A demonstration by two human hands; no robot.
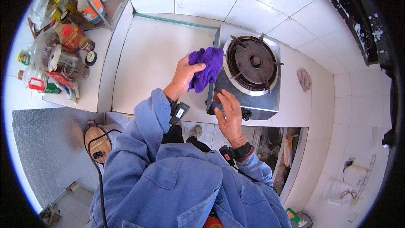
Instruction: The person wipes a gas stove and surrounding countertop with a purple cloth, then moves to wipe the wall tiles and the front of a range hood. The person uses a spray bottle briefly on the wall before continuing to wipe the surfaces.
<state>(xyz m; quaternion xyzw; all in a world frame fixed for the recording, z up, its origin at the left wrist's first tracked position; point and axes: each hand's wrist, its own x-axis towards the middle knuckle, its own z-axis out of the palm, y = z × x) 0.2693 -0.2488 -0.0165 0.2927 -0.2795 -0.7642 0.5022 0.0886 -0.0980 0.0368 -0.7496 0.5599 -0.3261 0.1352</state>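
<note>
My left hand (184,75) grips a bunched purple cloth (206,69) just left of a gas stove (259,106), above the white countertop (158,60). The cloth's right edge appears close to the burner's metal ring. My right hand (230,114) is over the stove's front left edge, palm down, with its fingers apart and nothing in them. It is near the stove's control knob (246,114). On the stove, a round dark burner (251,61) is surrounded by pan-support prongs. Whether the right fingertips touch the stove I cannot tell.
Sauce bottles (77,38) and jars crowd a raised counter at the left. A green hose (177,22) runs along the back wall to the stove. Right of the stove lies a crumpled greyish cloth (304,79). An open cabinet (292,152) is below the counter; a wooden-topped round object (97,142) stands lower left.
</note>
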